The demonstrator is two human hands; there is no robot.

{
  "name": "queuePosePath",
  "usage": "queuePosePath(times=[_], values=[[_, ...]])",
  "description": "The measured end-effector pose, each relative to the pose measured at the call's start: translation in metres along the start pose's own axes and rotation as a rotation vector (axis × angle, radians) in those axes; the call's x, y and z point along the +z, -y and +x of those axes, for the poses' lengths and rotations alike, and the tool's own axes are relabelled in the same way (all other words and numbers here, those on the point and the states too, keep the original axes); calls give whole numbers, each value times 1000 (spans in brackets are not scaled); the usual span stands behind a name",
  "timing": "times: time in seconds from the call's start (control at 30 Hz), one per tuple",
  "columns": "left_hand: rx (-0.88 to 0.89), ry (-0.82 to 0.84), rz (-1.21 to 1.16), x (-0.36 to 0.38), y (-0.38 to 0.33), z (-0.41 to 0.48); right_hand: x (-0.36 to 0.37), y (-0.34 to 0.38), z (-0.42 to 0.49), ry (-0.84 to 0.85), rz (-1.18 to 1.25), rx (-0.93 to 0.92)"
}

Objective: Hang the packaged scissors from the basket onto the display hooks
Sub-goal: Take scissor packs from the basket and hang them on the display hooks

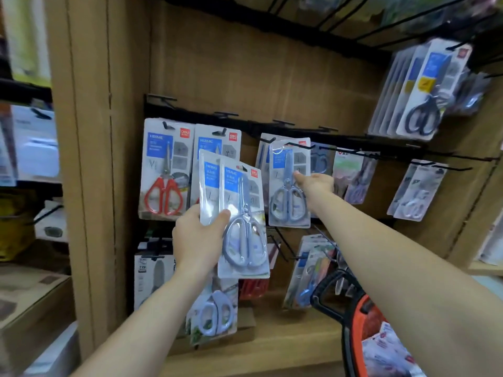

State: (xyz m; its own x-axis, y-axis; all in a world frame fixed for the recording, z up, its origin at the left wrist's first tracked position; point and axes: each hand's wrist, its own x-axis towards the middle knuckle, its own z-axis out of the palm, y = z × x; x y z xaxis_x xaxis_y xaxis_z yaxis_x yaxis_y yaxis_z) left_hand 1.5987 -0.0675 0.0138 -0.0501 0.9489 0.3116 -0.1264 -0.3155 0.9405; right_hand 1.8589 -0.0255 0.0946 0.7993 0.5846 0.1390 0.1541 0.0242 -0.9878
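Note:
My left hand [197, 235] grips a small stack of packaged grey-handled scissors [239, 213] in front of the display, thumb over the front pack. My right hand [315, 183] reaches to a pack of grey scissors [288, 186] hanging on a black hook [298, 145], its thumb on the pack's front and its fingers behind the pack's right edge. The red and black basket [353, 317] hangs on my right forearm at the lower right, with more white packs [386, 349] inside.
Red-handled scissors packs [163, 170] hang at the left of the black hook rail [272, 126]. More packs hang to the right [419, 191] and upper right [424, 91]. Bare hooks stick out below [280, 248]. A wooden shelf [272, 338] lies underneath, boxes stand at the left.

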Motion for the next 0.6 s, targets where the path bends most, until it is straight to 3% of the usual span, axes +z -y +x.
queuePosePath(times=[0.07,0.2,0.27,0.33,0.43,0.5,0.6], values=[[-7,8,-30,-3,0,2,6,1,4,0,-3,38],[-15,50,-76,-10,1,2,13,-5,2,-168,-68,44],[-20,67,-89,-12,1,2,15,-19,-13,-205,-234,-91],[-28,101,-112,-12,1,1,12,-31,-42,-176,-171,-242],[-47,149,-146,-9,0,0,5,-42,-92,234,221,-139],[-40,148,-155,-5,1,0,1,-49,-117,526,265,-73],[-9,123,-155,0,3,2,-2,-57,-133,674,272,-97]])
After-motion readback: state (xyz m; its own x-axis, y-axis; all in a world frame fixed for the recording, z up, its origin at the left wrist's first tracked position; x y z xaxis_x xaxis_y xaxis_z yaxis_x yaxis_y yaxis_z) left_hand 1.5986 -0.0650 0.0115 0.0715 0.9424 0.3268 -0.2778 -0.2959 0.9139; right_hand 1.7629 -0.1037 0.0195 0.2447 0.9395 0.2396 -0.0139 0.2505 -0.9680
